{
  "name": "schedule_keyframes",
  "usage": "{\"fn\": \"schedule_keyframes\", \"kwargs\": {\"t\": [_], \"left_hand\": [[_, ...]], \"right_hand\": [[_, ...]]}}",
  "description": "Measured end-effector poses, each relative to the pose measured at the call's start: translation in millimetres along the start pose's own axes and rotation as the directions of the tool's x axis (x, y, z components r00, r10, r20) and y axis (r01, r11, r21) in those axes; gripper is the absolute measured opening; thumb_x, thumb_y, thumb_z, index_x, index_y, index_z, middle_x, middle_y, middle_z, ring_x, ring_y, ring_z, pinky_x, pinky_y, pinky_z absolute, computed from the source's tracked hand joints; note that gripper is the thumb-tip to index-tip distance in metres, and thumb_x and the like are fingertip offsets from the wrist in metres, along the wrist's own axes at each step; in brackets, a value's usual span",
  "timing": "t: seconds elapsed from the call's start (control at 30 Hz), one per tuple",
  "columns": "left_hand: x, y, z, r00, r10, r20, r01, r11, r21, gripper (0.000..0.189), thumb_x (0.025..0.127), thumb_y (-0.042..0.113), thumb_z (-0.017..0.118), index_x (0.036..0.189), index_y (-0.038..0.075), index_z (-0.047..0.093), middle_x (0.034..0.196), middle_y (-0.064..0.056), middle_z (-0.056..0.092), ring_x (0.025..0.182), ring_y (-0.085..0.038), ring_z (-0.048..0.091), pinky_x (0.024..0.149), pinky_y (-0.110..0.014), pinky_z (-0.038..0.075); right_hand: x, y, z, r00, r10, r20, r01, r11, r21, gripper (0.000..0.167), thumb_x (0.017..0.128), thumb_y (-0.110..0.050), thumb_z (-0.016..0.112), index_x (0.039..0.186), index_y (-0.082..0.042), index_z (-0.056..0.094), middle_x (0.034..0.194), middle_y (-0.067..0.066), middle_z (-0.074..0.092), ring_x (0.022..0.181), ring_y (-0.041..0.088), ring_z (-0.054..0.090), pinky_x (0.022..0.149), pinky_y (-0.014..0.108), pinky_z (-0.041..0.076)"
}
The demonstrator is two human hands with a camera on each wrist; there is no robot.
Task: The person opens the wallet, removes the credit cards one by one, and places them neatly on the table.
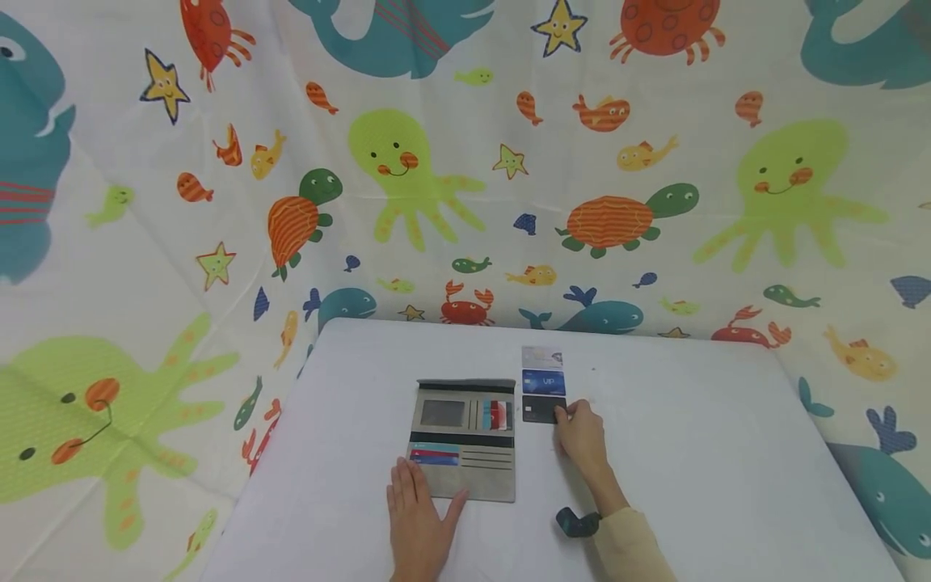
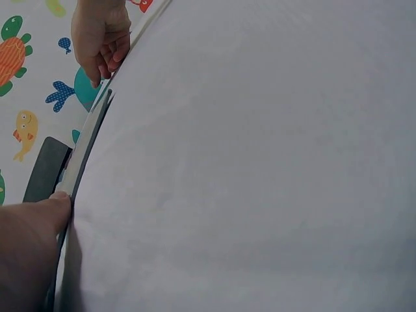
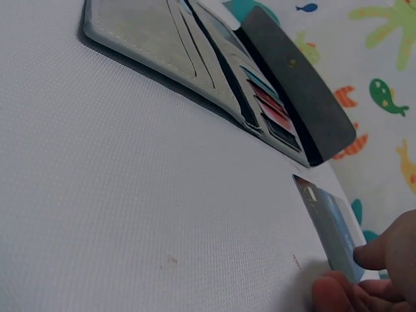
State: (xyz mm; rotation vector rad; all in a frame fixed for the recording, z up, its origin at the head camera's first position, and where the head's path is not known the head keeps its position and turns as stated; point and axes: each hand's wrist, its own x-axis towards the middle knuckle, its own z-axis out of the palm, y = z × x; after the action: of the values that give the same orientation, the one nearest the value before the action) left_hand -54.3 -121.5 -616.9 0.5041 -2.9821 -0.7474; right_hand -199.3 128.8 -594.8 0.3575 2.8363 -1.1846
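A grey wallet (image 1: 489,482) lies unfolded on the white table, its dark-edged flap at the far side. Several cards sit in its slots, among them red and blue ones (image 1: 435,454). My left hand (image 1: 420,521) rests on its near left corner, fingers straight and thumb spread along the near edge. To the wallet's right, my right hand (image 1: 584,436) pinches the right edge of a black card (image 1: 540,409). In the right wrist view, the thumb lies on top of that card (image 3: 328,224), with fingertips at its edge.
Beyond the black card, a blue VIP card (image 1: 544,382) and a silvery card (image 1: 541,357) line up in a column. A dark device (image 1: 577,522) sits at the right wrist. Behind the table hangs a curtain (image 1: 451,267) printed with sea animals.
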Motion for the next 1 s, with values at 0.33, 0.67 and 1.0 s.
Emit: {"fn": "schedule_keyframes", "kwargs": {"t": [0.33, 0.67, 1.0], "left_hand": [[6.4, 4.4, -5.0, 1.000, 0.005, 0.027, -0.005, 1.000, -0.020, 0.111, 0.082, 0.065, 0.069, 0.153, -0.010, 0.027, 0.164, -0.029, 0.017, 0.153, -0.046, 0.018, 0.123, -0.062, 0.018], [17.0, 1.0, -10.4, 0.997, 0.051, 0.055, -0.049, 0.998, -0.046, 0.123, 0.075, 0.071, 0.071, 0.153, -0.011, 0.024, 0.164, -0.032, 0.015, 0.153, -0.048, 0.014, 0.123, -0.063, 0.014], [25.2, -1.5, -15.3, 0.989, 0.139, 0.050, -0.136, 0.989, -0.051, 0.131, 0.067, 0.070, 0.079, 0.152, -0.013, 0.025, 0.161, -0.035, 0.018, 0.150, -0.052, 0.019, 0.121, -0.067, 0.018]], "right_hand": [[1.6, -1.9, -5.7, 1.000, -0.019, 0.020, 0.019, 0.999, 0.031, 0.031, 0.101, -0.024, 0.056, 0.110, 0.006, 0.057, 0.062, 0.006, 0.061, 0.042, 0.013, 0.054, 0.041, 0.024, 0.041], [4.8, -0.1, -5.1, 0.999, -0.033, 0.025, 0.033, 0.999, 0.019, 0.029, 0.100, -0.023, 0.057, 0.108, 0.005, 0.058, 0.059, 0.005, 0.061, 0.041, 0.012, 0.053, 0.041, 0.024, 0.039], [6.4, -5.8, -3.5, 0.995, -0.103, -0.005, 0.103, 0.995, 0.010, 0.024, 0.098, -0.021, 0.059, 0.100, 0.003, 0.059, 0.068, 0.008, 0.062, 0.050, 0.014, 0.053, 0.043, 0.025, 0.040]]}}
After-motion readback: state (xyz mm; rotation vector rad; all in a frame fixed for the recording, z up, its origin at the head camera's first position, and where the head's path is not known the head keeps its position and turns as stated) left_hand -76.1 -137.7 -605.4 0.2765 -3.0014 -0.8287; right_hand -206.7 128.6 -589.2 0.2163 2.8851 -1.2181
